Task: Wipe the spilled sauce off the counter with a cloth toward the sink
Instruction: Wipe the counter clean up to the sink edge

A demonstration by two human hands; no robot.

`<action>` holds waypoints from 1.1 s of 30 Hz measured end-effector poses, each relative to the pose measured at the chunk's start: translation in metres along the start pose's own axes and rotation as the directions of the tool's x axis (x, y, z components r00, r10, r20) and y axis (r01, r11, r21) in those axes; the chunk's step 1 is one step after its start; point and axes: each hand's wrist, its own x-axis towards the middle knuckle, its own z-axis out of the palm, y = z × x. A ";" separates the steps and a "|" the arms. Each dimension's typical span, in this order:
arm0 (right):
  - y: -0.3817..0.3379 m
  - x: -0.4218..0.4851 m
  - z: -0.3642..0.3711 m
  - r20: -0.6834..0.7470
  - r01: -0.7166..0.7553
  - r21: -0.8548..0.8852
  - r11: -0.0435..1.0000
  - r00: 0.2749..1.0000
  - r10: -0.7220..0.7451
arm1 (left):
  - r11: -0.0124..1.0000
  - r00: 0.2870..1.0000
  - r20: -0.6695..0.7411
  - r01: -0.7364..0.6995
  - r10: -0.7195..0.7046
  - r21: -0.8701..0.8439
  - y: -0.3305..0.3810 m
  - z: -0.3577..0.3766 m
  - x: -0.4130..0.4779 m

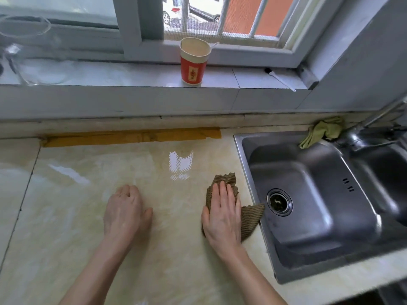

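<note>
A brown ribbed cloth (251, 219) lies on the cream marble counter (88, 216), one corner overhanging the left rim of the steel sink (244, 164). My right hand (222, 214) presses flat on the cloth with straight fingers. My left hand (125, 210) rests on the bare counter to the left, its fingers curled under, holding nothing. A wet, faintly yellowish sheen (180, 166) shows on the counter beyond the cloth. No distinct sauce blob is visible.
A red paper cup (193, 62) stands on the windowsill. A green rag (321, 132) sits at the sink's back rim beside the faucet (361, 133). Brown tape (132, 136) runs along the counter's back edge. A glass vessel (26, 49) stands far left.
</note>
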 end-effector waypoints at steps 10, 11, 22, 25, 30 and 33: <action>-0.004 0.036 0.000 0.025 -0.042 0.067 0.997 0.999 0.041 | 1.000 1.000 -0.017 -0.003 0.003 -0.007 0.000 0.000 -0.001; -0.006 0.026 0.000 0.024 -0.013 0.075 0.997 1.000 0.011 | 1.000 1.000 -0.021 -0.002 0.002 -0.006 0.000 0.000 -0.001; 0.003 0.008 0.003 -0.005 0.184 0.108 0.977 0.983 -0.185 | 1.000 1.000 -0.013 -0.008 0.008 -0.029 -0.001 -0.004 -0.003; -0.010 0.018 0.002 0.033 0.204 0.159 0.966 0.977 -0.212 | 1.000 1.000 -0.006 -0.009 0.009 -0.024 -0.002 -0.002 -0.002; -0.001 -0.022 0.006 0.055 0.491 0.188 0.851 0.860 -0.508 | 0.999 1.000 0.020 0.010 -0.009 -0.047 -0.006 0.001 0.001; 0.011 -0.013 0.004 0.043 0.475 0.208 0.855 0.869 -0.493 | 0.998 1.000 0.030 0.007 -0.005 -0.066 -0.009 0.000 0.002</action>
